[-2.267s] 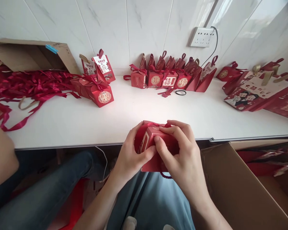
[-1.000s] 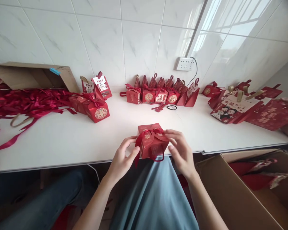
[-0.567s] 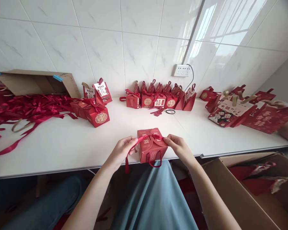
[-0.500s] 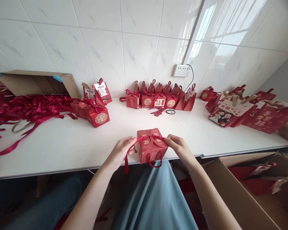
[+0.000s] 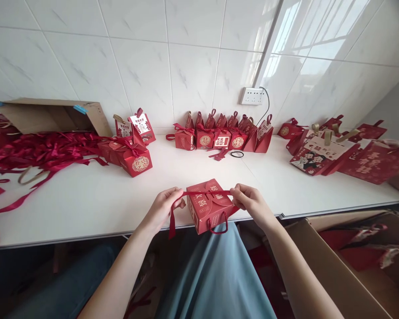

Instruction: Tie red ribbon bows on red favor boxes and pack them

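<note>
A small red gift box [image 5: 209, 212] sits tilted at the front edge of the white table [image 5: 86, 199], over my lap. A red ribbon [image 5: 199, 193] is stretched tight across its top. My left hand [image 5: 162, 208] is closed on the ribbon's left end, whose tail hangs down below my fingers. My right hand [image 5: 251, 203] pinches the ribbon's right end beside the box. A short cord handle loops down from the box's front.
A row of finished red boxes [image 5: 219, 135] lines the tiled wall. More red boxes [image 5: 133, 157] and a heap of loose ribbons [image 5: 43, 150] lie left, by a cardboard box [image 5: 49, 116]. Flat red bags [image 5: 339, 150] lie right. An open carton [image 5: 346, 266] stands lower right. Another person's hand [image 5: 397, 146] shows far right.
The box went from my lap onto the table edge. My hands moved apart, pulling the ribbon straight and tight across the top, and the box has turned and tilted slightly.
</note>
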A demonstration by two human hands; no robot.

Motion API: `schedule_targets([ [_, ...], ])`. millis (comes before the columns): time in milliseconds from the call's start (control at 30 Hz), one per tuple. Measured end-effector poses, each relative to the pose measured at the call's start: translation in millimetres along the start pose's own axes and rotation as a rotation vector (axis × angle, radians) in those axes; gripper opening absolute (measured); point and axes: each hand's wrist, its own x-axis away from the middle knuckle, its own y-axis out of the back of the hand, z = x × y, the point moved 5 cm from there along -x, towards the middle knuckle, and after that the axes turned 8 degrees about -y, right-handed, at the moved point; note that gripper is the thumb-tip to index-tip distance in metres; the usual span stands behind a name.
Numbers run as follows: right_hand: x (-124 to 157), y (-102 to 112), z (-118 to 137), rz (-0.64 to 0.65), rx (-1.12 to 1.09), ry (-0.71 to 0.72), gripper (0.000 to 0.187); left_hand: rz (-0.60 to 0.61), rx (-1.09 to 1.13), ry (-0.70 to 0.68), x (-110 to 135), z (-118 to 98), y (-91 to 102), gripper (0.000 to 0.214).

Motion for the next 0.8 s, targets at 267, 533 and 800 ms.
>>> schedule_targets([
  [267,0,10,21,-0.010,0.165,-0.015,0.042,-0.002,-0.148,-0.049,-10,-32,10.4,0.044],
  [533,-13,14,26,0.303,0.301,-0.092,0.033,0.114,-0.285,0.097,-13,-31,10.1,0.044],
  [800,-8,-11,15,0.343,0.331,-0.042,0.047,0.231,-0.266,0.136,-5,-19,2.6,0.036],
])
